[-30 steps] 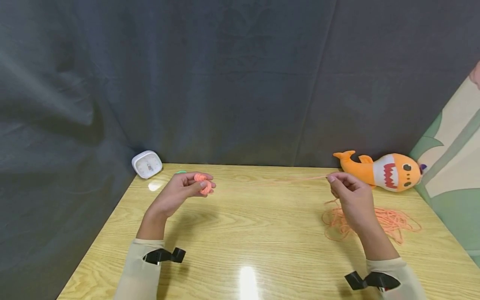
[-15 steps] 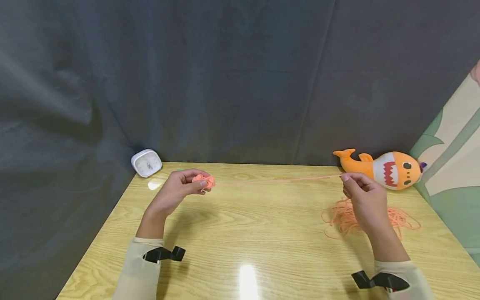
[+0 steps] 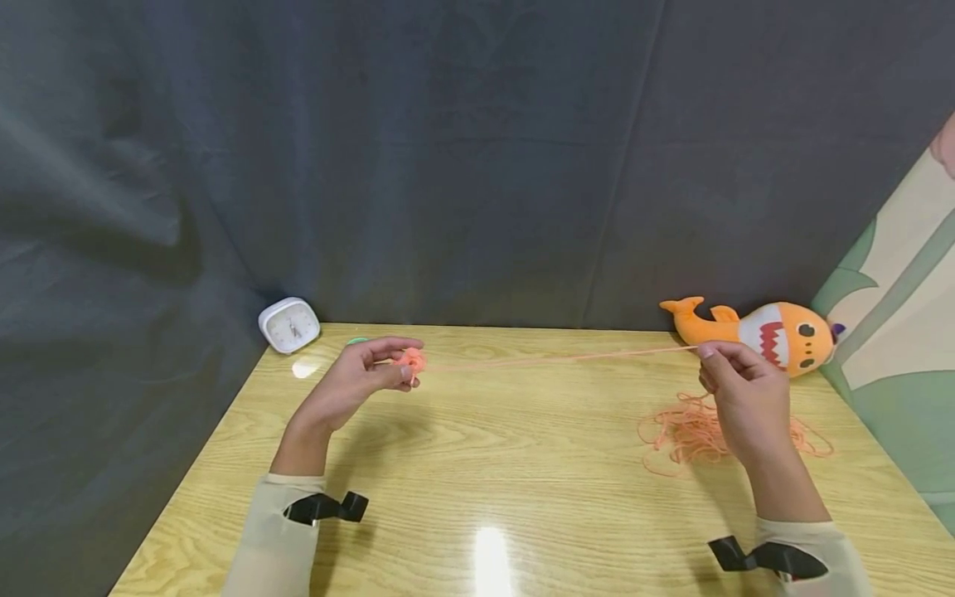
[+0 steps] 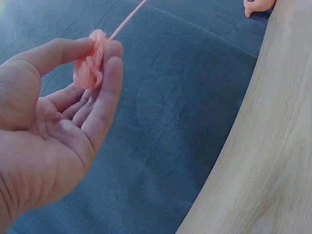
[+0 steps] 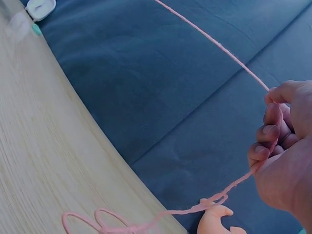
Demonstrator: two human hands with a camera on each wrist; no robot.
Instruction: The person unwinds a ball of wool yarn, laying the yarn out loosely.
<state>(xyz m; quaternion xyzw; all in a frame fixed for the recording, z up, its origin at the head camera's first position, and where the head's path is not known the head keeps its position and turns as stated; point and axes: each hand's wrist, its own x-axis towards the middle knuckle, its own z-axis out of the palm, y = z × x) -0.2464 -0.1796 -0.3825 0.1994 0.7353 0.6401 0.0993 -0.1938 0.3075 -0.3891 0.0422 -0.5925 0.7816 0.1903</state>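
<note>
Clock [image 3: 289, 326] at far left corner of table [image 3: 477, 464], plush toy [image 3: 755, 328] at far right. Yarn heap [image 3: 688, 431] on table before toy. Yarn bundle [image 4: 88, 67] in left hand [image 3: 356, 377]; strand [image 5: 219, 46] spans to right hand [image 3: 748, 398].

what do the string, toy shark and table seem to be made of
String: soft, matte yarn, perhaps acrylic or cotton; slight fuzz shows along its strand.
Toy shark: probably plush fabric, with a dull, stuffed look.
Table: wood or wood-look laminate, smooth and glossy, given its grain and bright reflection.
</note>
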